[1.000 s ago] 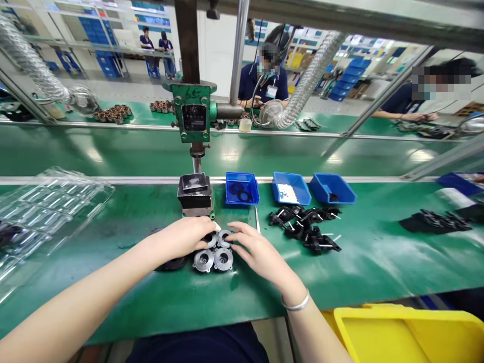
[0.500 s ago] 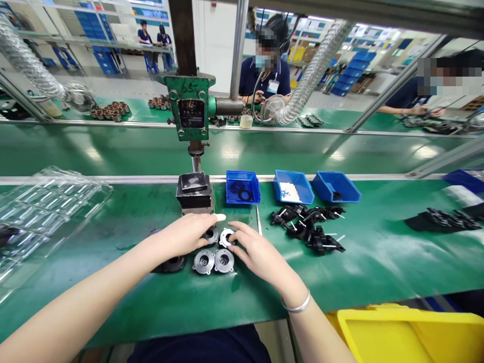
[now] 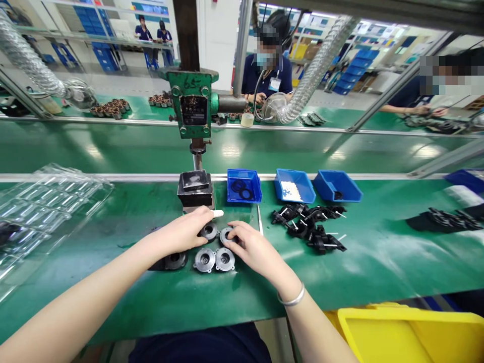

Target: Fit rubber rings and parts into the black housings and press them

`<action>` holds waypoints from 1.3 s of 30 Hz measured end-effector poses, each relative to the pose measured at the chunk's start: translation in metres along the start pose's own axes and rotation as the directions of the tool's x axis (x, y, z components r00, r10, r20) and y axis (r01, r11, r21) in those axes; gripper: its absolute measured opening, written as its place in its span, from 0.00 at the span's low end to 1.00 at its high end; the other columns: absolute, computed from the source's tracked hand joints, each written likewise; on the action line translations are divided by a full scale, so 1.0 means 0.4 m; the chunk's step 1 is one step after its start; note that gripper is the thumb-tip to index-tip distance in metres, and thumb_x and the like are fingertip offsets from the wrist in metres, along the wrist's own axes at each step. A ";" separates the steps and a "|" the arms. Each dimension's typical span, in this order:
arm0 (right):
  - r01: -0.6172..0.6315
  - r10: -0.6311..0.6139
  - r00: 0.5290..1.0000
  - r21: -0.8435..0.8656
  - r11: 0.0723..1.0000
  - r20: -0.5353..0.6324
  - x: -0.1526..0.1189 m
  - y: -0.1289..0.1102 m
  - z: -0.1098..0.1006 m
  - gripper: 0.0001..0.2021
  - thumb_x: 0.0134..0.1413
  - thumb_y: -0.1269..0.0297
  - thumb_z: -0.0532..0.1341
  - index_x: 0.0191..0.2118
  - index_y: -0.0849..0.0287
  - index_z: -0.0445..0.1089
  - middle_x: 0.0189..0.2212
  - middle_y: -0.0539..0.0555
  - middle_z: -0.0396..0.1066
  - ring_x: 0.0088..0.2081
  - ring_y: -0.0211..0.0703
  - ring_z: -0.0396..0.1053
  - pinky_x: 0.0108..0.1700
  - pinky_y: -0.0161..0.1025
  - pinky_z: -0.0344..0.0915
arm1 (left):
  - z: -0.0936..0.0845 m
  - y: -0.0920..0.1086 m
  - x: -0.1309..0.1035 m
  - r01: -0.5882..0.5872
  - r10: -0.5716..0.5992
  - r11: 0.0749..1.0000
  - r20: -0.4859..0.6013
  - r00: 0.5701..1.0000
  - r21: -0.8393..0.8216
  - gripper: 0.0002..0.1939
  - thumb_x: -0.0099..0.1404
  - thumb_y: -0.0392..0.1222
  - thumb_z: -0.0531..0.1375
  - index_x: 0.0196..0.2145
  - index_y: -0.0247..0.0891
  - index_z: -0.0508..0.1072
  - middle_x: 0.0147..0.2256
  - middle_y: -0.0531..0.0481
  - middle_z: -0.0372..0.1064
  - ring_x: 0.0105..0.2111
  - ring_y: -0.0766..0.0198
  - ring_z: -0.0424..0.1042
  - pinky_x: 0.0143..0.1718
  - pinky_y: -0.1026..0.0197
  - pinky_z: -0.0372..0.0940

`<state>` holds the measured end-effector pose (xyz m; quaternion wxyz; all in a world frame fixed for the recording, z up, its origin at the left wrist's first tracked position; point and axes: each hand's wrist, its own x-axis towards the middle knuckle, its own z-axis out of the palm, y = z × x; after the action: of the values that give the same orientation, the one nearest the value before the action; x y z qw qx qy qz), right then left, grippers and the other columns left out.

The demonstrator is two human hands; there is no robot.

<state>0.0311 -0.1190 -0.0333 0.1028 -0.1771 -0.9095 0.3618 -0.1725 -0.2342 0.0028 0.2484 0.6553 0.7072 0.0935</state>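
Note:
Four round grey metal parts stand close together on the green table (image 3: pixel 151 302). My left hand (image 3: pixel 189 229) has its thumb and fingers around the left side of the back left metal part (image 3: pixel 208 231); a white cover is on one fingertip. My right hand (image 3: pixel 251 247) grips the back right metal part (image 3: pixel 225 235) with thumb and fingers, hiding some of it. In front lie the other two, a left metal part (image 3: pixel 204 260) and a right metal part (image 3: pixel 225 259), touching neither hand's fingertips clearly. Dark round parts (image 3: pixel 175 260) lie under and beside my left wrist.
Behind my hands stands a green press (image 3: pixel 194 103) over a black block (image 3: pixel 195 186). Blue bins (image 3: pixel 244 186) line the back, with black parts (image 3: pixel 319 237) at right. Clear trays (image 3: pixel 49 201) lie left, a yellow bin (image 3: pixel 412 333) front right. People sit across the bench.
The back right metal part looks more covered by my right fingers, and my right wrist has shifted slightly left. My left hand has moved slightly left and up. The view has shifted slightly.

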 end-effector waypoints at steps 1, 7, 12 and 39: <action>-0.003 0.003 1.000 0.014 1.000 -0.001 0.001 0.001 0.001 0.04 0.64 0.66 0.63 0.37 0.58 0.69 0.54 0.58 0.69 0.53 0.48 0.71 0.56 0.47 0.68 | -0.002 -0.004 -0.002 -0.006 0.006 1.000 0.002 1.000 -0.013 0.35 0.61 0.32 0.62 0.64 0.41 0.58 0.59 0.42 0.66 0.58 0.52 0.69 0.55 0.54 0.66; 0.019 -0.019 1.000 0.025 1.000 -0.020 0.004 0.013 0.015 0.03 0.64 0.66 0.63 0.39 0.57 0.70 0.54 0.57 0.69 0.52 0.48 0.71 0.55 0.46 0.68 | -0.002 -0.033 -0.009 -0.059 0.063 0.996 0.053 0.997 -0.070 0.31 0.62 0.30 0.59 0.62 0.42 0.61 0.60 0.46 0.66 0.58 0.55 0.68 0.58 0.56 0.64; 0.041 -0.041 0.999 0.014 0.999 -0.005 0.009 0.016 0.012 0.02 0.65 0.65 0.62 0.40 0.57 0.70 0.53 0.57 0.69 0.50 0.47 0.72 0.54 0.46 0.69 | -0.002 -0.032 -0.010 -0.077 0.085 0.993 0.094 0.992 -0.093 0.31 0.64 0.32 0.58 0.63 0.41 0.60 0.63 0.44 0.63 0.59 0.54 0.67 0.58 0.55 0.65; 0.359 -0.335 0.933 -0.289 0.888 0.129 0.031 -0.074 0.144 0.35 0.65 0.50 0.61 0.70 0.59 0.52 0.71 0.58 0.47 0.73 0.61 0.34 0.70 0.65 0.46 | 0.127 -0.184 -0.250 -0.016 0.064 0.987 -0.296 0.953 0.160 0.46 0.62 0.60 0.64 0.70 0.47 0.48 0.70 0.44 0.47 0.71 0.41 0.39 0.66 0.35 0.53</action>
<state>-0.0057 -0.1697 -0.0533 0.1024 -0.0118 -0.9748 0.1979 -0.2114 -0.3504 -0.0515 0.0842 0.6650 0.7285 0.1415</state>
